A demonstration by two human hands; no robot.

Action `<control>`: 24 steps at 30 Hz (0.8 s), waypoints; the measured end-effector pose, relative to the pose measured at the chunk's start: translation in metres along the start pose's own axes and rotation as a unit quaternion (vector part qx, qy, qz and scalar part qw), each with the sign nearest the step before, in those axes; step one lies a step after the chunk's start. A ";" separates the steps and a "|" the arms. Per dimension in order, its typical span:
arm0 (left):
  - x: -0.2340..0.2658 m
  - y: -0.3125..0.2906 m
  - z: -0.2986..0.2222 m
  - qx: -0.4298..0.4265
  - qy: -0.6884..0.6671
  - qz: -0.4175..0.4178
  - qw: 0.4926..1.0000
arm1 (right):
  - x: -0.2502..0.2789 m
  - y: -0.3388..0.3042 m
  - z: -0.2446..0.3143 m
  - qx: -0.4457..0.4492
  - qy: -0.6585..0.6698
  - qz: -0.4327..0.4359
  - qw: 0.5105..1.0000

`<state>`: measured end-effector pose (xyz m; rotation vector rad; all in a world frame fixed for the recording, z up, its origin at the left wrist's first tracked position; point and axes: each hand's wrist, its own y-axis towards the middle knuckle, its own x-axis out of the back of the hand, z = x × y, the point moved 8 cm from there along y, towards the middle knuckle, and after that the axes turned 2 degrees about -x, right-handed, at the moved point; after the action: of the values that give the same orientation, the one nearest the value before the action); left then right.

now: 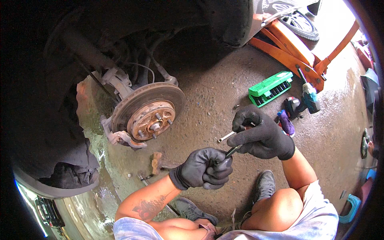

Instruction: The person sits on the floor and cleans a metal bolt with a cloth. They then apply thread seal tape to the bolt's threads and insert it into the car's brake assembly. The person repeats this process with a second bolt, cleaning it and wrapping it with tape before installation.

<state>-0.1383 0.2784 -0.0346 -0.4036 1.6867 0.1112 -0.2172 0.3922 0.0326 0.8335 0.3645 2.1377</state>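
Note:
Both my hands wear dark gloves and are close together at the middle. My left hand (206, 168) is closed round a slim dark rod (232, 151), which sticks out of the fist toward the other hand; the rest is hidden in the palm. My right hand (260, 134) has its fingers curled and its thumb by the dark rod's end. From its fingers a thin silver rod with a rounded end (226, 137) points down-left. Beyond them, at left, is a rusty brake disc (148, 110) on a hub with bare studs; no wheel is on it.
An open green socket case (271, 87) lies ahead right, beside a teal cordless impact wrench (310, 98) and a purple object (286, 123). An orange jack (294, 46) stands under the car. Near my left forearm, a rusty part (156, 163) lies on the wet floor (208, 92).

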 end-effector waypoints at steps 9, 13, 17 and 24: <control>0.015 -0.018 -0.057 -0.287 0.306 -0.182 0.889 | 0.015 0.003 -0.007 -0.057 -0.048 -0.056 0.996; -0.028 -0.026 -0.067 -0.308 0.753 -0.289 0.504 | 0.014 0.002 -0.017 -0.118 -0.032 -0.094 0.988; -0.046 -0.022 -0.070 -0.291 0.881 -0.323 0.184 | 0.010 0.002 -0.023 -0.178 0.009 -0.118 0.977; -0.042 -0.024 -0.084 -0.199 0.905 -0.369 0.071 | -0.020 -0.020 -0.053 -0.446 0.202 -0.055 0.870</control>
<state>-0.2045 0.2388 0.0233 -2.7127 3.3264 -1.4675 -0.2322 0.3906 -0.0253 -0.1658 -0.3680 2.0314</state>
